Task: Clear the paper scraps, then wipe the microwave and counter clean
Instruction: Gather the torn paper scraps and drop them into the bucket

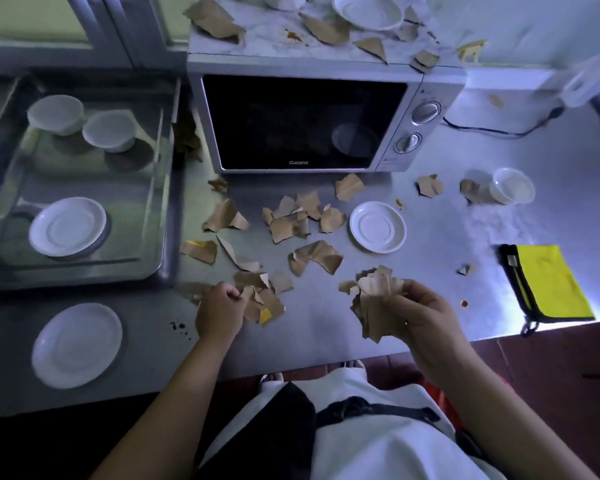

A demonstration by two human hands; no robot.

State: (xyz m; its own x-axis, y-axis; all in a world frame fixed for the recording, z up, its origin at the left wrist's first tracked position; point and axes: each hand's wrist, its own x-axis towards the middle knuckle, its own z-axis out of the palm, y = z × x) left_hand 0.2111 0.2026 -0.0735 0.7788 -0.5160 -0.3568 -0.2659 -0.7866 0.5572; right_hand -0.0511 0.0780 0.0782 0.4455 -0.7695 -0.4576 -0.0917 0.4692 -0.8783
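Torn brown paper scraps [300, 221] lie scattered over the steel counter [430, 271] in front of the white microwave [305, 123]. More scraps [215, 19] litter the microwave's top. My right hand [420, 310] grips a bunch of gathered scraps [374, 306] above the counter's front edge. My left hand [219, 310] pinches a scrap [260, 303] lying on the counter at the near left of the pile. A yellow cloth [551, 282] with a black border lies at the right near the counter's edge.
A white saucer [377, 226] sits right of the pile, a plate [77, 344] at the near left, a small bowl [511, 185] at the right. A metal tray [167, 168] at the left holds cups and a saucer. Sauce spots [464, 303] mark the counter. A black cord [492, 131] runs behind.
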